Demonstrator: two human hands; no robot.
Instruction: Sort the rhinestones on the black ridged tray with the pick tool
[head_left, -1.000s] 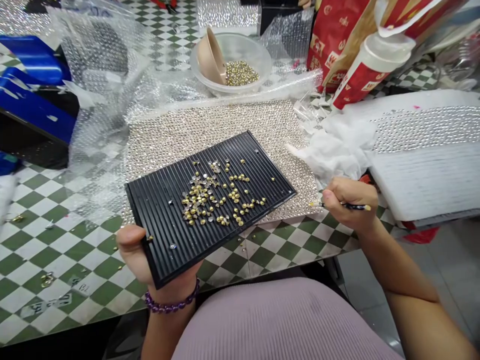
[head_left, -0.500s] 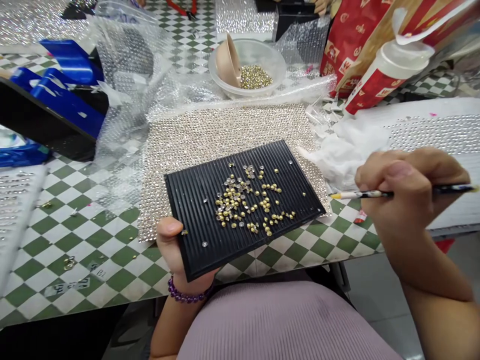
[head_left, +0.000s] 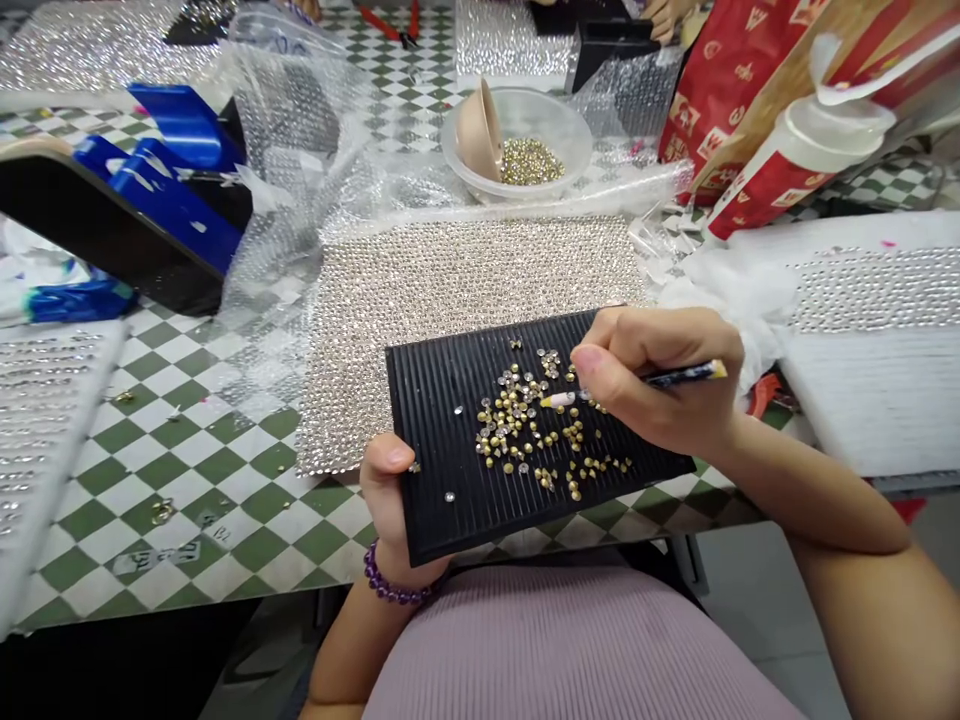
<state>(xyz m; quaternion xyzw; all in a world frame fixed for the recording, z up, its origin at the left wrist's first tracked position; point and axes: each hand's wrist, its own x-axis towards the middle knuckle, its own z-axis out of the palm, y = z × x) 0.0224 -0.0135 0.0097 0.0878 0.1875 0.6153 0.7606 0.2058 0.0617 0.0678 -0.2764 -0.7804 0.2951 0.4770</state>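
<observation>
My left hand (head_left: 394, 500) grips the lower left corner of a black ridged tray (head_left: 442, 520), thumb on top and the other fingers hidden beneath. Many small gold-backed and clear rhinestones (head_left: 517, 430) lie scattered over the ridges. Closed around a thin pencil-like picker (head_left: 679, 375), my right hand (head_left: 660, 375) is over the tray's right side. The picker's yellow tip is among the stones; whether it touches one I cannot tell. Beneath and behind the tray lies a sheet covered with rows of rhinestones (head_left: 465, 270).
Behind the sheet, a plastic bowl (head_left: 450, 150) holds loose rhinestones and a beige cup (head_left: 480, 130). A phone (head_left: 112, 230) leans on a blue stand at left. A red-and-white paper cup (head_left: 795, 170) stands by a paper bag (head_left: 720, 90). Another person's hand (head_left: 667, 15) shows at the back.
My right hand has brought the picker left from beside the tray to over the stones. The tray, still in my left hand, sits slightly further right in view; the whole view has shifted.
</observation>
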